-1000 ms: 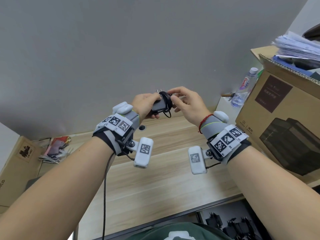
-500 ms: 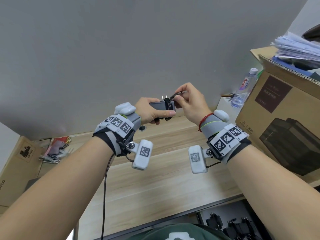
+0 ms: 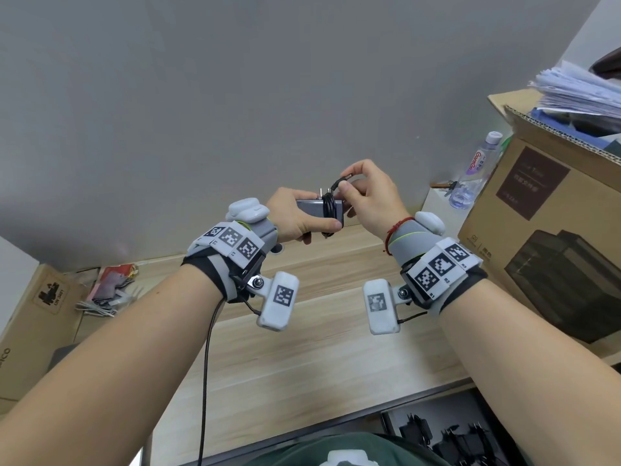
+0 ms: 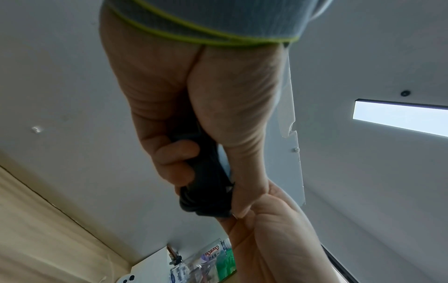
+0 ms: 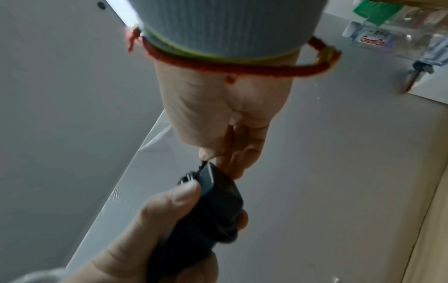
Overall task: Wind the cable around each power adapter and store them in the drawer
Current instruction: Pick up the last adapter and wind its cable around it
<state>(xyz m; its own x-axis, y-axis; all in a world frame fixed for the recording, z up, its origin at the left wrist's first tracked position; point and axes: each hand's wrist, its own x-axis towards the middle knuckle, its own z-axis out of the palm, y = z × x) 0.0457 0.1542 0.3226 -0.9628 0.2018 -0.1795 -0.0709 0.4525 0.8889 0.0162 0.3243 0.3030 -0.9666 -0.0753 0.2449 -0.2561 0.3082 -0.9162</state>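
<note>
Head view: both forearms raised above the light wooden desk.
Left hand: fingers wrapped round the dark rectangular power adapter, held level, prongs upward.
Right hand: thumb and forefinger pinching the black cable's end above its coils.

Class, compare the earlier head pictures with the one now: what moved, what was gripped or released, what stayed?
The right hand rose, lifting the pinched cable end above the power adapter. Nothing was released. The left hand keeps gripping the adapter above the desk.
</note>
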